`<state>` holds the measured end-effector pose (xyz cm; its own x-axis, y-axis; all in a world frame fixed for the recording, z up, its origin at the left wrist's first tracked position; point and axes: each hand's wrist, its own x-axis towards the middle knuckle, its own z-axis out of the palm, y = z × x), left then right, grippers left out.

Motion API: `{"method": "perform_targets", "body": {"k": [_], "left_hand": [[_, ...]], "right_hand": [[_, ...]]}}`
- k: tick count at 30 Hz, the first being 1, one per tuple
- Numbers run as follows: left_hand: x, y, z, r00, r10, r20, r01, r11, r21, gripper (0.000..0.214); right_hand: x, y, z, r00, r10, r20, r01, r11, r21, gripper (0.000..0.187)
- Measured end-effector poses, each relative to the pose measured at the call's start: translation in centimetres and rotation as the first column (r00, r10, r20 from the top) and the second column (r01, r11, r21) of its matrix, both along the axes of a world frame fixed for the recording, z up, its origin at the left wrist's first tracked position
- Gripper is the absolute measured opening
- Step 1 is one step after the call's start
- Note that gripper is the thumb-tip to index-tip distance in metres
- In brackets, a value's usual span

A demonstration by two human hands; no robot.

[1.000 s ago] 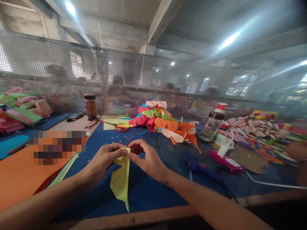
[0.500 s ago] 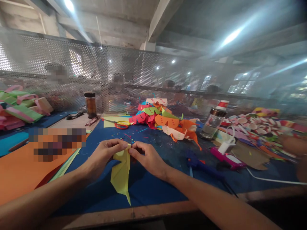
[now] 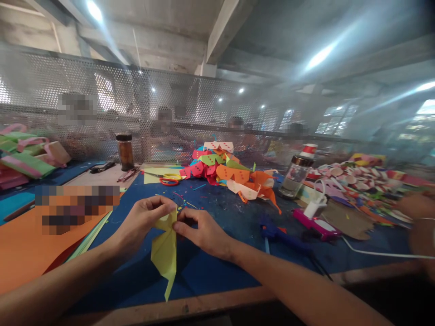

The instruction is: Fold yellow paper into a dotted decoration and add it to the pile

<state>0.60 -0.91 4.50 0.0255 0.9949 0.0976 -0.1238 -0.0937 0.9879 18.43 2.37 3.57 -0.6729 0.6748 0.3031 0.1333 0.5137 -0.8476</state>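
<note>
A folded yellow paper shape [image 3: 165,253] hangs above the blue tabletop, its narrow tail pointing down towards the table's front edge. My left hand [image 3: 149,222] pinches its upper end between thumb and fingers. Just to the right and slightly lower, my right hand [image 3: 199,231] is closed on the paper's right edge. The fingers cover part of the upper folds. Beyond my hands lies a heap of folded paper figures [image 3: 233,174] in orange, red, green and white, some with dots. Small paper scraps lie between the hands and the heap.
Scissors [image 3: 170,179] lie beyond my left hand. A blue glue gun [image 3: 285,237], a pink power strip [image 3: 317,225] and a glass jar [image 3: 295,176] stand or lie to the right. Orange sheets [image 3: 20,253] cover the left. Another person's hand [image 3: 413,206] shows at far right.
Both hands and the yellow paper sit slightly further left in view, as the whole view has shifted. My right hand has slid a little down the paper's edge, and the tail tilts left.
</note>
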Motion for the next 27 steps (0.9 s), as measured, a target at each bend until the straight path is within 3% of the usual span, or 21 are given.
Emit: {"method": "perform_targets", "body": {"k": [14, 22, 27], "left_hand": [[-0.02, 0.28, -0.15, 0.998, -0.048, -0.031, 0.048, 0.999, 0.018, 0.036], [0.18, 0.17, -0.1, 0.998, 0.0, -0.06, 0.002, 1.0, 0.026, 0.037], [0.25, 0.16, -0.21, 0.999, -0.014, -0.052, 0.016, 0.999, 0.037, 0.035]], "right_hand": [[0.25, -0.03, 0.13, 0.998, 0.047, 0.037, -0.043, 0.996, -0.082, 0.029], [0.23, -0.19, 0.04, 0.997, 0.005, 0.079, -0.009, 0.999, 0.043, 0.029], [0.2, -0.15, 0.02, 0.997, 0.015, 0.075, -0.015, 1.0, 0.003, 0.031]]}}
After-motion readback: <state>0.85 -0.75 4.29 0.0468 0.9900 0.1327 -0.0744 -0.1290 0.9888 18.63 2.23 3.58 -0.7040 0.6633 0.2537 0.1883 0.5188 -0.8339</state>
